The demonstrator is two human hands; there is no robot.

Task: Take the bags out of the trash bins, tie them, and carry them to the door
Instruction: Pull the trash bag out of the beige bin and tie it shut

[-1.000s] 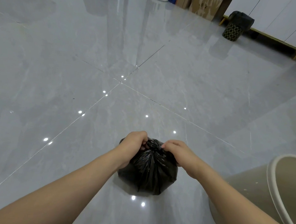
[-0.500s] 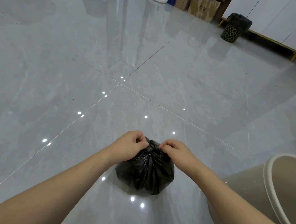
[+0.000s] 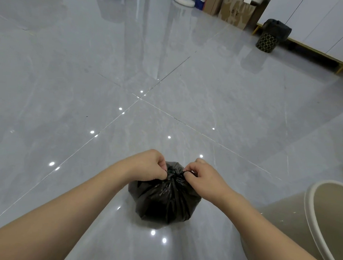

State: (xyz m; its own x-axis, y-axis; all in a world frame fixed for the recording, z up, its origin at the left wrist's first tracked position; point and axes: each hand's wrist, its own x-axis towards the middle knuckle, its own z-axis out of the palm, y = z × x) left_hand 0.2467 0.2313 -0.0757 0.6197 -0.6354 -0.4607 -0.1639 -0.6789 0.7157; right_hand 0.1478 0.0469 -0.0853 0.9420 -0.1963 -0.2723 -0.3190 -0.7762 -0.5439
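Down on the glossy grey floor (image 3: pixel 75 72), just in front of the person, sits a small black bag (image 3: pixel 165 201), its body bulging and its top gathered into a tight neck. Both hands are at that neck: the left hand (image 3: pixel 149 166) pinches a twist of plastic on one side, the right hand (image 3: pixel 201 176) pinches the other end opposite, fingers curled in on both. Held this way, the two ends can be drawn apart, which looks like cinching a knot down. The bag rests on the tile, probably so its weight steadies it while the hands work.

Just to the right stands a beige bin (image 3: pixel 311 216) with no liner that I can see, likely the one this bag came from. Well across the room, by the white cabinets (image 3: pixel 326 24), a dark patterned bin (image 3: pixel 267 42) has its black liner (image 3: pixel 277 28) in place, so that one seems left to do. Cardboard boxes (image 3: pixel 237 13) stand along the far wall. I can't spot the door.
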